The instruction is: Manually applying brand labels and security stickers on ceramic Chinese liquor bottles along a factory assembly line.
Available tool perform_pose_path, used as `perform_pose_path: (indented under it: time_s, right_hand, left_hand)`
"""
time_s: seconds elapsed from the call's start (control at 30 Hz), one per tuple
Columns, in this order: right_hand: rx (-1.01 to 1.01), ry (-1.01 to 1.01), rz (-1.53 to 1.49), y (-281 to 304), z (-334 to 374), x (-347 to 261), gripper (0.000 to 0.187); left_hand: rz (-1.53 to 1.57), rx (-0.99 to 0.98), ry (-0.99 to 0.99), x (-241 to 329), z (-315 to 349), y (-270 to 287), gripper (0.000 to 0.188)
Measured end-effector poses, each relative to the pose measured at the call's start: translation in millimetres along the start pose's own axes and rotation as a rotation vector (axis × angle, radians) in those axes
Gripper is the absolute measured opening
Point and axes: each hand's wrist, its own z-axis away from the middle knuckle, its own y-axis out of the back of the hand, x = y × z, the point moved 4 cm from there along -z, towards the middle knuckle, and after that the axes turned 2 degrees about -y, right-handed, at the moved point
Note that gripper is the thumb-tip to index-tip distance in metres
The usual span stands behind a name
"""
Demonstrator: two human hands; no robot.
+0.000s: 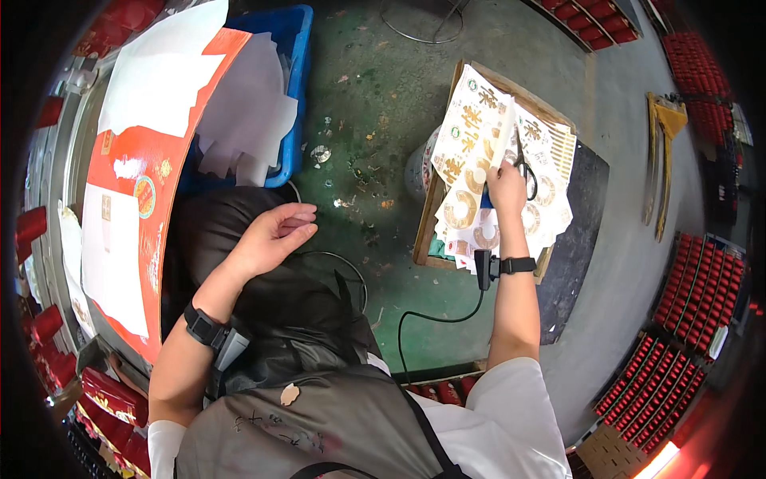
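My left hand (275, 237) hangs over my lap with nothing in it, its thumb apart from the loosely bent fingers. Out to the right, my right hand (507, 189) is closed at the edge of a white and gold printed sheet (501, 137), which curls up toward the fingertips. Beside that hand lies a pair of black-handled scissors (529, 172), seemingly loose on the paper. More printed sheets (463, 132) are piled in a shallow wooden tray (432, 209). Something small and blue shows under my right hand, too covered to name.
At left stands a large red and white board (148, 191), next to a blue plastic crate (298, 96) holding white paper pieces (247, 112). Racks of red cylinders (702, 291) line the right side. A yellow handle frame (662, 128) stands there too. A black cable (403, 335) runs from my right wrist.
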Motion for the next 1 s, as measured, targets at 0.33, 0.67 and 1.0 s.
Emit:
perform_pose_path:
  time_s: [0.33, 0.67, 1.0]
  right_hand:
    - [-0.227, 0.111, 0.099, -35.3, -1.3, -70.9, 0.083]
    - [-0.170, 0.398, -0.029, -38.2, -9.5, -42.0, 0.073]
    - [-0.751, 0.478, -1.056, 82.5, 108.2, -257.3, 0.034]
  left_hand:
    - [0.030, 0.012, -0.012, -1.7, 8.2, -4.8, 0.037]
    - [-0.073, 0.155, -0.307, 14.8, 61.3, 13.2, 0.043]
    - [-0.060, 0.299, -0.588, 73.4, 282.3, 29.7, 0.035]
